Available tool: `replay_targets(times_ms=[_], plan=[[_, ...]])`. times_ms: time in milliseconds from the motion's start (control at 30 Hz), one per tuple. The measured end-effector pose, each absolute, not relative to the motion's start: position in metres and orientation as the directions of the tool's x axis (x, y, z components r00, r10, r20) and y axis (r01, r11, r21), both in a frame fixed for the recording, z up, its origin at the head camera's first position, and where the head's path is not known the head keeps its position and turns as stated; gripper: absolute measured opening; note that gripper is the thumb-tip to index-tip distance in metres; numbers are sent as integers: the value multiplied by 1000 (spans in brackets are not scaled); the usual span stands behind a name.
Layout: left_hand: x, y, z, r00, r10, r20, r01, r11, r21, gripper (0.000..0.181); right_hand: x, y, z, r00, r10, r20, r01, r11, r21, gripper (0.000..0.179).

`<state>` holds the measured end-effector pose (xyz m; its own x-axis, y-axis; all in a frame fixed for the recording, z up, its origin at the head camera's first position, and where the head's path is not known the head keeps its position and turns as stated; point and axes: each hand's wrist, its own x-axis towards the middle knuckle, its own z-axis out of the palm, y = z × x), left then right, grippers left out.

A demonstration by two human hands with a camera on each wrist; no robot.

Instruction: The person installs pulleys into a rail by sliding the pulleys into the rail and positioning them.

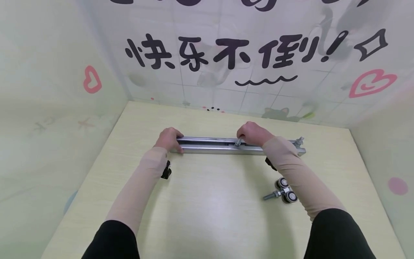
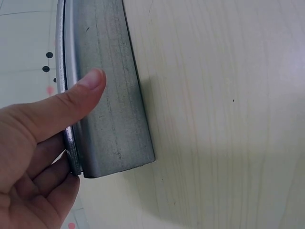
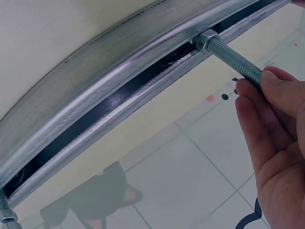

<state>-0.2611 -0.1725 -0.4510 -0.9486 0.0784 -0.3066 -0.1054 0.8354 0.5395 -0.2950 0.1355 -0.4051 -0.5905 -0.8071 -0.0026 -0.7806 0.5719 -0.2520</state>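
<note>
A metal channel rail lies across the table, its long slot facing up. At its left end my left hand grips it, thumb laid along the near side wall and fingers bent round the far side. With thumb and fingertips, my right hand pinches the threaded bolt that stands up out of the slot, a hex nut at its base. Whatever carries this bolt is mostly hidden inside the rail. A second bolt with nuts sticks up from the slot at the right end.
A loose roller trolley with several wheels and a threaded bolt lies on the table, near the right forearm. Printed curtains hang behind the table and at both sides.
</note>
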Motion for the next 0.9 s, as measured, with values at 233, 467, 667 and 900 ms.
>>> replay_targets(times_ms=[233,467,667,900], plan=[[-264,-169,-451,-947,90,-310,-101,831,547,66,-297,143,-404,-587,-809,-5,-784,570,-247,18],[-266,-173,-450,-952,88,-294,-85,845,528,66,-299,146,-404,-557,-830,36,-814,537,-222,21],[-265,-173,-453,-945,92,-315,-97,839,535,66,-301,148,-408,-582,-812,-42,-782,573,-244,16],[-262,-172,-451,-948,98,-302,-79,848,524,65,-305,176,-396,-687,-696,-210,-642,717,-272,21]])
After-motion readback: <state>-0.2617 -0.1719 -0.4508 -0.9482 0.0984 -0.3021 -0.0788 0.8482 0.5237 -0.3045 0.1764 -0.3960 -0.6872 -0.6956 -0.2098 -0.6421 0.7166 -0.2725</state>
